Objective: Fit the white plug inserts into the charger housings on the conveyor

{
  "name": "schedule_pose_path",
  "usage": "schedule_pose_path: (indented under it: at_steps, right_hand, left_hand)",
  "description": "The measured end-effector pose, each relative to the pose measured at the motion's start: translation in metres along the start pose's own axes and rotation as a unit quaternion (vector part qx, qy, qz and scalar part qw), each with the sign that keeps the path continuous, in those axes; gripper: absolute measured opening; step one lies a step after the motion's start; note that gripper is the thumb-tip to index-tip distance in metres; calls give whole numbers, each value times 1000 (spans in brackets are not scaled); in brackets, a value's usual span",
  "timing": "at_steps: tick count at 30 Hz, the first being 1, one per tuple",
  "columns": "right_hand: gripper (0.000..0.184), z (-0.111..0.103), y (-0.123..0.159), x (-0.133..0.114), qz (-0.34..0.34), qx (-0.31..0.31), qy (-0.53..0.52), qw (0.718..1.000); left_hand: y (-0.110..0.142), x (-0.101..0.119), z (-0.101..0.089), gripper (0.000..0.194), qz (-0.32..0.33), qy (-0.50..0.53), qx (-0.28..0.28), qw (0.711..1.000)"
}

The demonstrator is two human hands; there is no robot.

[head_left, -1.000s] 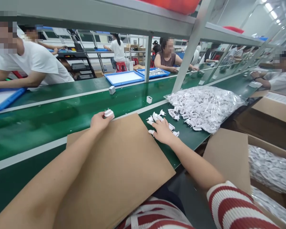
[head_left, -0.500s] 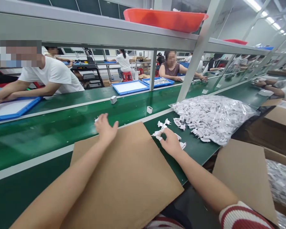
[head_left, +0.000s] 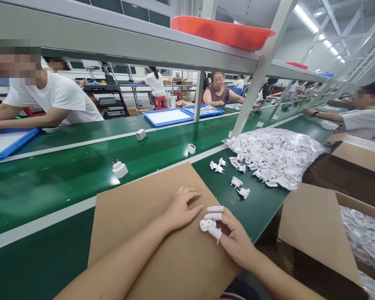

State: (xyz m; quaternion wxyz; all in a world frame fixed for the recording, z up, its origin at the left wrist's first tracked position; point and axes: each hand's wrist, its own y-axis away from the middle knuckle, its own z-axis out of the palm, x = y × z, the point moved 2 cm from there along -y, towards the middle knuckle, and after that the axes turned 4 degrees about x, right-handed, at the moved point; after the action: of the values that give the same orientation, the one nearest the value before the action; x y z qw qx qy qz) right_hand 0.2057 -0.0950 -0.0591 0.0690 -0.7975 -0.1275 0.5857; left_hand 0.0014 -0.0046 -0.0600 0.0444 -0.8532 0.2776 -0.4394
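Observation:
My right hand, with white finger cots on its fingertips, pinches a white plug piece with two pins over the cardboard sheet. Beside it my left hand is over the same sheet, thumb and fingers apart, holding nothing I can see. On the green belt beyond the sheet lies a white charger with its pins pointing up. Several loose plug pieces lie on the green surface right of the sheet, near a clear plastic bag full of similar ones.
Two white charger housings sit farther along the belt. A metal post rises behind the bag to a shelf with a red tray. At right are open cartons with bagged parts. Co-workers sit across the belt, near blue trays, and at far right.
My left hand has drawn back from the belt to the sheet, and a charger now lies where it was. My right hand has come from the loose pieces to over the sheet, holding one.

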Motion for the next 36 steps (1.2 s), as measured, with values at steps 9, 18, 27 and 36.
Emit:
schedule_pose_path:
  at_steps: [9, 18, 27, 36]
  right_hand:
    - [24, 8, -3, 14, 33, 15, 3, 999]
    - [18, 6, 2, 7, -13, 10, 16, 1000]
    - [17, 6, 10, 6, -47, -22, 50, 997]
    - [16, 3, 9, 2, -48, -8, -34, 998]
  left_hand:
    - [3, -1, 2, 16, 22, 34, -11, 999]
    - [-4, -7, -10, 29, -60, -71, 39, 995]
    - [-71, -33, -75, 49, -176, -241, 52, 953]
    - [-147, -69, -102, 82, -133, -347, -50, 927]
